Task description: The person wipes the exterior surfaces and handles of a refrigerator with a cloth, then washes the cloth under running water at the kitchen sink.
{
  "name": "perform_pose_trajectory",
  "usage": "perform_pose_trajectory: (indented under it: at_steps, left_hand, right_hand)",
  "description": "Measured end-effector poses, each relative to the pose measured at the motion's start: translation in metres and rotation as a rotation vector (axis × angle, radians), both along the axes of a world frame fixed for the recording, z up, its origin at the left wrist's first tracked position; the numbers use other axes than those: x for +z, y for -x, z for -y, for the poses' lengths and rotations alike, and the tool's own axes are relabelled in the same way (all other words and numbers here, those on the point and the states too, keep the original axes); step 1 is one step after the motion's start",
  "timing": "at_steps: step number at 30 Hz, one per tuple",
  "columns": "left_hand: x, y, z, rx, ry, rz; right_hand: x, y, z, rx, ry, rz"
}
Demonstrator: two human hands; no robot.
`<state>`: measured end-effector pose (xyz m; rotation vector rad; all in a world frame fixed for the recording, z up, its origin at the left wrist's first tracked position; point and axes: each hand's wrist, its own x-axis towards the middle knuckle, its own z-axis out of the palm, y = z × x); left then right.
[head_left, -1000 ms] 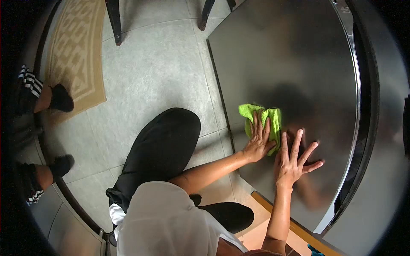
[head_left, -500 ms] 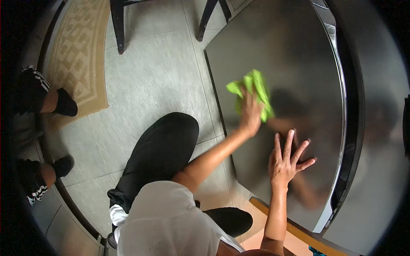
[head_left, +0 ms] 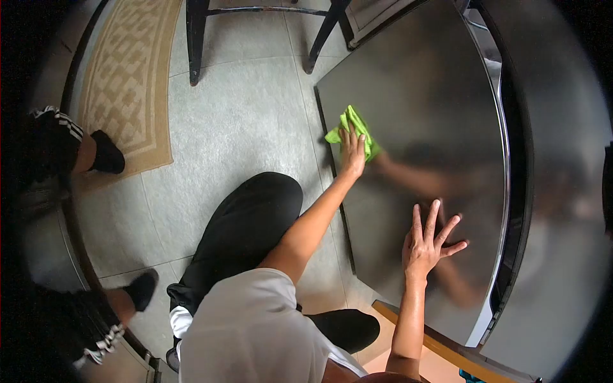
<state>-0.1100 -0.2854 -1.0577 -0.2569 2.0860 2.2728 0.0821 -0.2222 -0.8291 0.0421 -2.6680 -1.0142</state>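
Note:
My left hand [head_left: 352, 153] grips a bright green cloth [head_left: 359, 132]. It presses the cloth on the shiny dark grey door [head_left: 421, 108], close to the door's left edge. Part of the cloth is hidden under my fingers. Lower down and to the right, my right hand [head_left: 422, 252] rests palm down on the same door, fingers spread, with nothing in it. Both arms show as blurred reflections in the glossy surface.
A chrome strip [head_left: 504, 134] runs along the door's right side, beside another grey panel [head_left: 562, 255]. A dark-legged stool [head_left: 195, 45] stands at the top. A beige patterned rug [head_left: 128, 83] and another person's black-socked foot [head_left: 108, 152] are at left, on grey floor tiles [head_left: 242, 108].
My left hand has slid the green cloth left toward the door's edge. My right hand has stayed about where it was. The other person's lower foot has shifted right and down.

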Motion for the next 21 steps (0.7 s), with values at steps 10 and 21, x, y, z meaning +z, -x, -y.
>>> perform_pose_trajectory:
  at_steps: [10,21]
  left_hand:
    - [0.151,-0.003,0.034,-0.137,0.197,-0.703]
    - [0.053,0.028,0.016,0.05,-0.082,-0.088]
  right_hand:
    - [0.061,0.065,0.041,0.208,0.248,-0.19]
    - [0.059,0.115,0.045,0.078,-0.033,-0.14]
